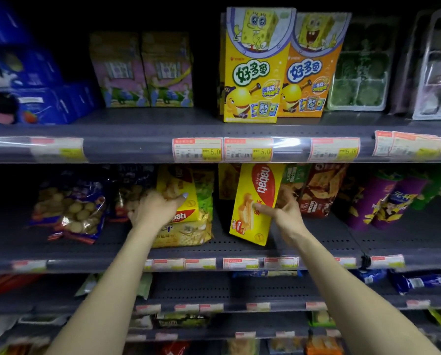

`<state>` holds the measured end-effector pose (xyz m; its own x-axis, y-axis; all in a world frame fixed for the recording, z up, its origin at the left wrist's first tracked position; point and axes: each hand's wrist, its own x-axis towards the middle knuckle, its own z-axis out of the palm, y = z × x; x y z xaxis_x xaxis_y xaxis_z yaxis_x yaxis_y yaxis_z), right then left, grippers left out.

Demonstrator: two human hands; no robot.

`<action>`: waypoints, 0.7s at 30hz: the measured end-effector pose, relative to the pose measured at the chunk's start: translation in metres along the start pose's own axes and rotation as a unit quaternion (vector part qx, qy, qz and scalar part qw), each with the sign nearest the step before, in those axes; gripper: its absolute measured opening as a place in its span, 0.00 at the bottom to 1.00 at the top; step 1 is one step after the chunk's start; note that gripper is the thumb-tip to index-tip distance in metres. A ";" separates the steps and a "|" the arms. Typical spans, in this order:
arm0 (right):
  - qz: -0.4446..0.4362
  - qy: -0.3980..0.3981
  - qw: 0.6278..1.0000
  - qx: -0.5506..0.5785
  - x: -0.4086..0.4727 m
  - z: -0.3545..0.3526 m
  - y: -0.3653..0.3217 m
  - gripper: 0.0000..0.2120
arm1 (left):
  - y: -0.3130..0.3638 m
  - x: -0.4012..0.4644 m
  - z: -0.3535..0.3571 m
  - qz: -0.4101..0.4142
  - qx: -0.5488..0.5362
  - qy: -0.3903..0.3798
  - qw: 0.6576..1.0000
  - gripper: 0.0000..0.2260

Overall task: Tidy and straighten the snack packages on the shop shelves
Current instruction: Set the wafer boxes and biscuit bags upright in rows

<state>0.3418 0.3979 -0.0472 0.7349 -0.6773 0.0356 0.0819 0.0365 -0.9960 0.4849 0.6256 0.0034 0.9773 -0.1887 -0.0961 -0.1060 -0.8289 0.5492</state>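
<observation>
On the middle shelf (240,248) my right hand (282,210) grips a yellow Nabati wafer pack (255,201) that stands on end, tilted, with its label running sideways. My left hand (154,207) is closed on a second yellow Nabati pack (181,193), which leans on a yellow cracker bag (188,233) below it. A bag of round biscuits (73,211) lies to the left. Red-brown wafer boxes (319,190) stand just right of my right hand.
Purple snack cups (383,203) fill the right of the middle shelf. The upper shelf (142,147) carries two yellow and orange cartoon boxes (255,65), pink boxes (142,70), blue packs (35,88) and clear trays (360,70). Lower shelves hold more packets.
</observation>
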 end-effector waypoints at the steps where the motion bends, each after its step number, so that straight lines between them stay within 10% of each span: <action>1: 0.005 -0.003 1.000 -0.010 0.002 0.001 0.002 0.32 | 0.000 0.004 -0.001 -0.001 -0.017 -0.038 0.999 0.39; 21: -0.001 -0.065 0.993 -0.097 0.017 0.011 0.006 0.36 | 0.002 0.010 -0.019 -0.020 -0.075 -0.139 0.987 0.35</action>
<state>0.3620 0.3944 -0.0512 0.8163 -0.5766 0.0347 -0.0387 -0.1146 -0.9927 0.4981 0.6320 0.0194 0.8897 -0.3124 -0.3330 -0.0197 -0.7548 0.6556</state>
